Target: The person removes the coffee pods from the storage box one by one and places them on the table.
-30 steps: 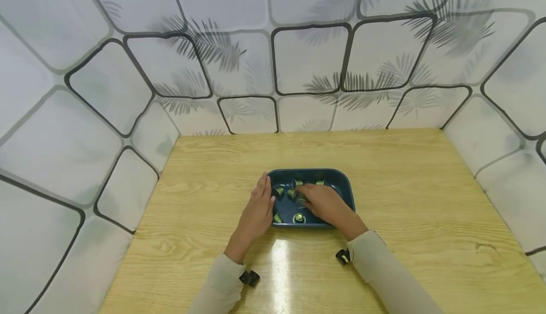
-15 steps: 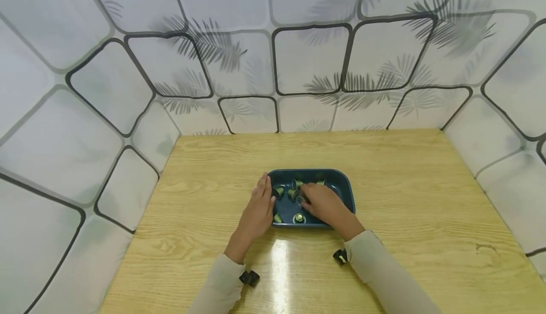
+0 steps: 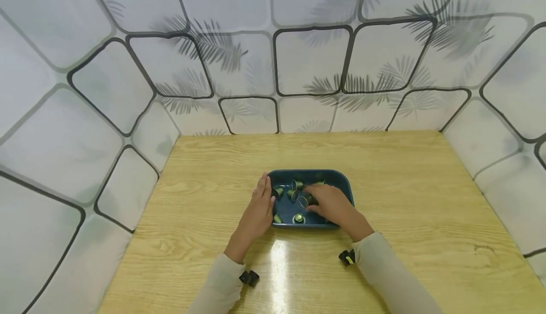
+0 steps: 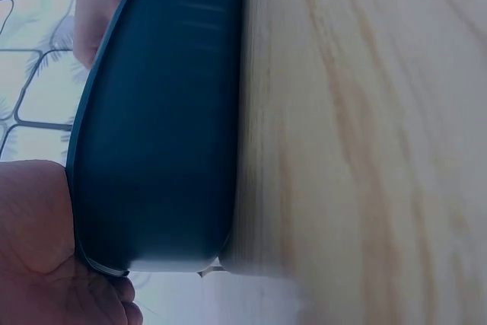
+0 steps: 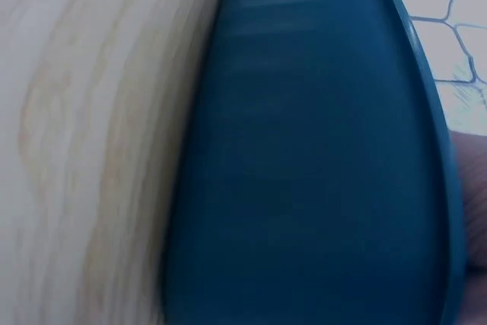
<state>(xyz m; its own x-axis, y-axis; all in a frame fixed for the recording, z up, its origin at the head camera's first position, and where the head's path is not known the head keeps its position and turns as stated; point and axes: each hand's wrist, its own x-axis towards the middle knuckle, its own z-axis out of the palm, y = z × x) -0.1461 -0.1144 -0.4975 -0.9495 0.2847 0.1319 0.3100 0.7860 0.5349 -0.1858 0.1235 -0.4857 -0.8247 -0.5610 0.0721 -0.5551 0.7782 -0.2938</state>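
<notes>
A dark blue tray (image 3: 283, 210) with rounded corners stands on the wooden table, several green coffee capsules lying in it. My left hand (image 3: 257, 208) lies along the tray's left side, its fingers straight against the rim. In the left wrist view that hand (image 4: 34, 245) shows at the tray's edge. My right hand (image 3: 337, 205) reaches over the front right of the tray, thumb and fingers curved about a coffee capsule (image 3: 304, 202) whose round rim faces left. Another capsule (image 3: 299, 218) stands dome-up near the front wall. The right wrist view is mostly filled by the tray's outer wall (image 5: 304, 150).
More capsules lie tipped over: one (image 3: 293, 194) in the middle, one (image 3: 297, 184) behind it, one (image 3: 278, 192) by the left wall and one (image 3: 277, 218) in the front left corner. A patterned curtain (image 3: 311, 63) encloses the wooden table (image 3: 213, 172) at back and sides.
My right hand has moved a little to the right, its thumb and fingers wider apart, and the capsule between them has shifted slightly right. My left hand has stayed at the rim.
</notes>
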